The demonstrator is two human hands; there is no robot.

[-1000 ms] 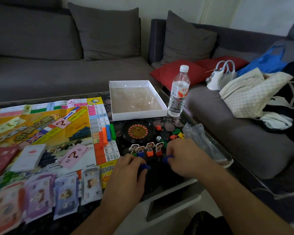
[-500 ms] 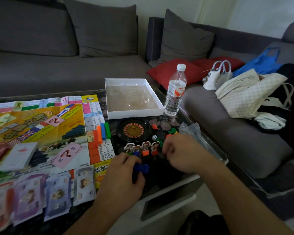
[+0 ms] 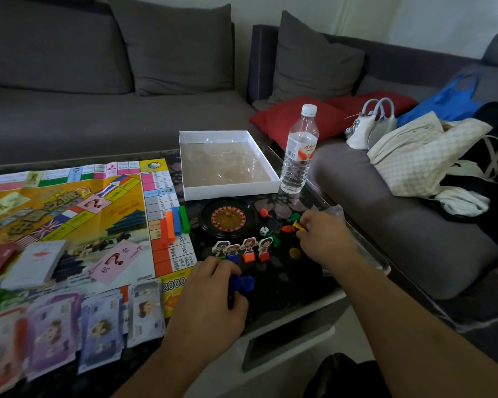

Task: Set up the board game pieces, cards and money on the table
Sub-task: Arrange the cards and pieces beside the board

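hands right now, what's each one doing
Left hand: fingers curled round blue pieces.
Right hand: pinching a yellow piece.

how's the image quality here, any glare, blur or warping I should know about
Head view: dim, soft indoor light; wide-angle lens bends the sofa and table edge; the banknotes at lower left look smeared; the glossy tabletop mirrors the water bottle; the roulette wheel stays fairly sharp.

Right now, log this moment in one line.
left hand holds blue pieces | right hand pinches yellow piece | four character pawns standing
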